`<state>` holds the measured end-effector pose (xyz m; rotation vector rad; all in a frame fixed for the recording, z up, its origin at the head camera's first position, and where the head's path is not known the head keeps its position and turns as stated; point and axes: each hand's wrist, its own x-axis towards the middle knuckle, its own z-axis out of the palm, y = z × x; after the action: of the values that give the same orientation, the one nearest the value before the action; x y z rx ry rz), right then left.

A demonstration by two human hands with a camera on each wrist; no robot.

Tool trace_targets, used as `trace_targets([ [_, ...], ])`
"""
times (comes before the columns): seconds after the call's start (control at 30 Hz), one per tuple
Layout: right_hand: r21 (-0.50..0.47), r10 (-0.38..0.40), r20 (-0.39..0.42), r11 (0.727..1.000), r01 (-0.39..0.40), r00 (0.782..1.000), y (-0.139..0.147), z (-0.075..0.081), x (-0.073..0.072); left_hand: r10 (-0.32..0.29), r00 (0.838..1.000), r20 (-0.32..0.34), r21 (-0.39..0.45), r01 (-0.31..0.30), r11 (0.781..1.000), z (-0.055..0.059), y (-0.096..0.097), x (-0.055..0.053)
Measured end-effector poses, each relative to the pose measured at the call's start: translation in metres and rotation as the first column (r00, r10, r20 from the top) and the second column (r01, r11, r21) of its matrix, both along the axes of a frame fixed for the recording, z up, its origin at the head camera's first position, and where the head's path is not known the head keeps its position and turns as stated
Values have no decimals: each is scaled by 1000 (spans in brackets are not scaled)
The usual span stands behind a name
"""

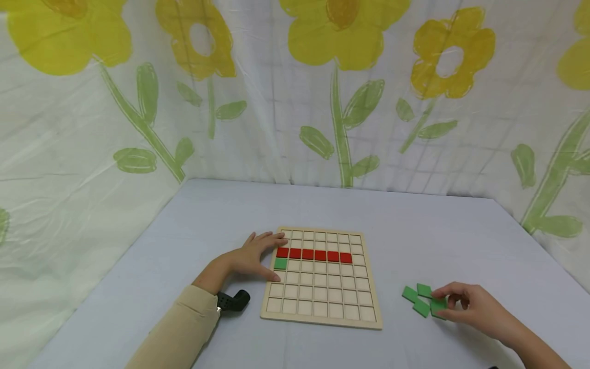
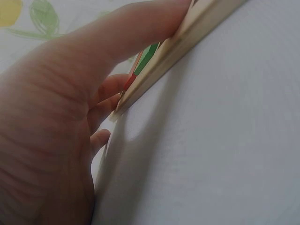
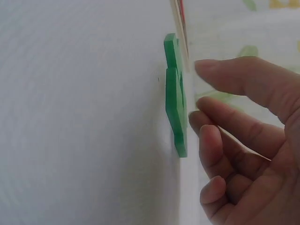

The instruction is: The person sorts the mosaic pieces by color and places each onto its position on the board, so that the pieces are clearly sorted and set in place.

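Note:
A wooden grid board (image 1: 321, 325) lies flat on the table. Red square tiles (image 1: 308, 254) form a row across it, and one green tile (image 1: 280, 263) sits in the square below the row's left end. Spread along the board's left edge, my left hand (image 1: 251, 256) rests its thumb and fingertips on the frame and outer squares. To the right of the board lie several loose green tiles (image 1: 421, 307). Just over the nearest of them hovers my right hand (image 1: 475, 310), thumb and index finger parted; the right wrist view shows a gap between fingertips and tiles (image 3: 174, 103).
The white table (image 1: 221, 205) reaches back to a hanging sheet (image 1: 276, 102) painted with yellow flowers. A black wrist device (image 1: 234, 301) is strapped under my left sleeve (image 1: 180, 328), beside the board's lower left corner.

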<state>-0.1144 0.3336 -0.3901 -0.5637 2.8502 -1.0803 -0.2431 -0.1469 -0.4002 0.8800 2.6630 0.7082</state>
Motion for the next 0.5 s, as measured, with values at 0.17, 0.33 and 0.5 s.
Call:
trace_targets([
  [0.17,-15,11,32,1000,-11,999,4,-5,0,-1,1000,-1,3,1,1000,0,0,0],
  [0.33,-14,7,15,1000,-7,1000,5,-9,0,-4,1000,7,1,4,1000,-2,1,0],
  [0.5,-11,17,-65,1000,-18,998,5,-12,-1,3,1000,1,-10,-3,1000,-3,0,-2],
])
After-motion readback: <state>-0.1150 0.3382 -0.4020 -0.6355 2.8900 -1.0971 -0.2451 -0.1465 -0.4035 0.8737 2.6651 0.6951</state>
